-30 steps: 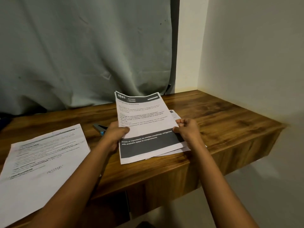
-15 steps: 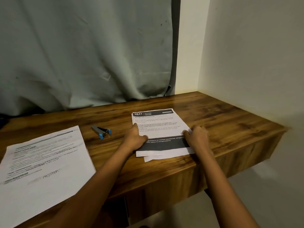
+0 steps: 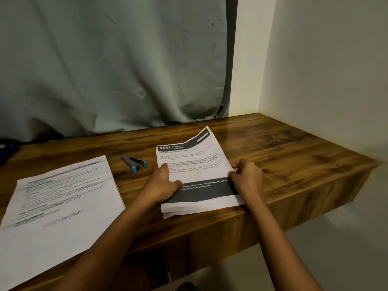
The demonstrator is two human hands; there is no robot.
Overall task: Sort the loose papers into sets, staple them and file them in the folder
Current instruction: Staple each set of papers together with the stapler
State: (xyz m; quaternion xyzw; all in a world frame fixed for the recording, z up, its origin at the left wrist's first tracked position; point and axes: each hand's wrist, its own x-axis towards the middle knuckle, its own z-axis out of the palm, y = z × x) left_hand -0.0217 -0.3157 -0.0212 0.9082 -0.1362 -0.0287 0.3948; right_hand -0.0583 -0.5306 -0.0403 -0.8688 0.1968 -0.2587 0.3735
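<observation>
While held, the paper set runs 6-to-1 o'clock.
Header far; left hand presses flat, right hand pinches edge.

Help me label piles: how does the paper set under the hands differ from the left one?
The right set has dark bands; the left set has none. The left hand and right hand touch the right set, its corner lifted; the left set lies flat, untouched. Both carry print.

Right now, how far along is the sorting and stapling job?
Done: papers lie in two piles on the desk, a left pile and a right stack. In hand: the left hand presses the right stack, the right hand pinches its edge. Left: the stapler lies untouched; no folder shows.
</observation>
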